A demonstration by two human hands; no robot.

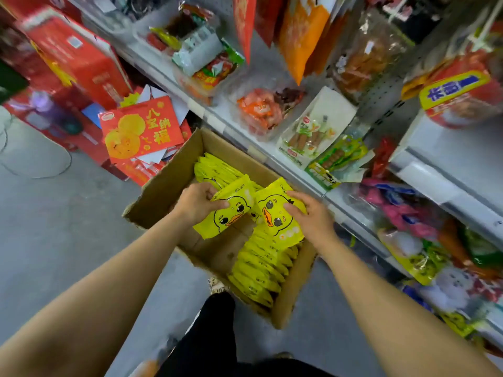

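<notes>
An open cardboard box (166,186) stands on the floor beside the shelves, with rows of yellow duck-face packets (258,270) standing in it. My left hand (197,201) grips one yellow duck packet (227,216) by its upper edge, lifted above the box. My right hand (311,213) holds a second yellow duck packet (275,213), fingers curled over its right side. Both packets are side by side over the middle of the box. More yellow packets (215,167) fill the box's far end.
White shelves (424,170) run along the right, stocked with snack bags (313,129) and clear tubs (261,110). Red gift boxes (76,55) and an orange-red carton (141,129) are piled at the left. Grey floor (60,213) lies left of the box. My dark trouser leg (215,330) is below.
</notes>
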